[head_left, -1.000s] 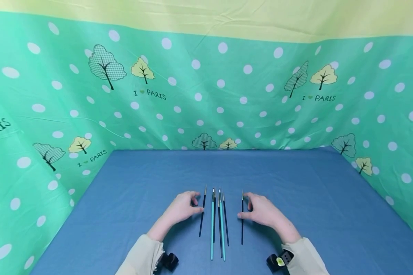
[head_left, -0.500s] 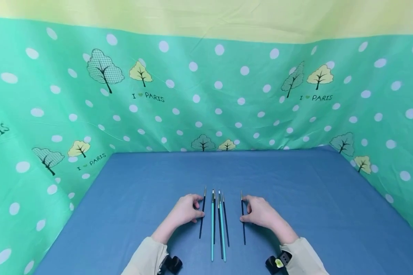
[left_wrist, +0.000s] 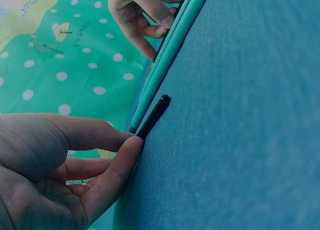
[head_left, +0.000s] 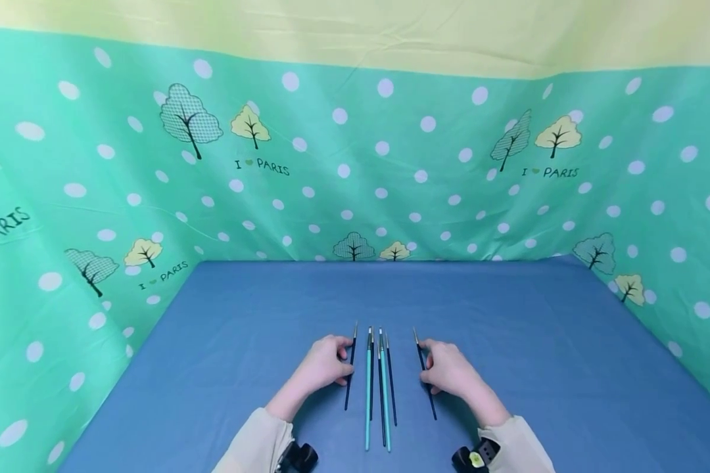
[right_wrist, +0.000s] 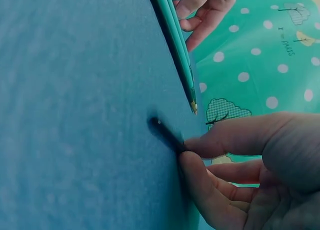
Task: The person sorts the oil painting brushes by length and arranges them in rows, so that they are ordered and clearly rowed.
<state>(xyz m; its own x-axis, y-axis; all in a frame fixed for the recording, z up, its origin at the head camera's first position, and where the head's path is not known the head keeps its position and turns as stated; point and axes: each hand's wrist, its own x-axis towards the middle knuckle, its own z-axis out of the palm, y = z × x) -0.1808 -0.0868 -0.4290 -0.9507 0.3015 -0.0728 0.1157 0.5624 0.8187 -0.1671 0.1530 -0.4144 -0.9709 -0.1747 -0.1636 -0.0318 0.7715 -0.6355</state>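
In the head view my left hand [head_left: 322,364] pinches a thin dark paintbrush [head_left: 352,358] between thumb and fingers, its bristles pointing away from me. On the other side my right hand [head_left: 454,373] pinches a second dark paintbrush [head_left: 421,357], slanted with its handle end toward the right. Both wrist views show thumb and finger meeting on the handles; the right one's handle end [right_wrist: 161,126] is blurred. Between the hands lie two turquoise paintbrushes [head_left: 367,401] and several dark paintbrushes [head_left: 393,387], roughly side by side, bristles facing the back.
A blue cloth [head_left: 260,302] covers the table. Behind and at both sides hangs a green dotted curtain [head_left: 307,151] printed with trees. A black wrist camera [head_left: 298,456] sits at the left sleeve, another camera [head_left: 464,458] at the right.
The right hand's brush has swung from upright to slanted, its handle end moving right. The left hand has closed in on its brush. The middle brushes keep their arrangement.
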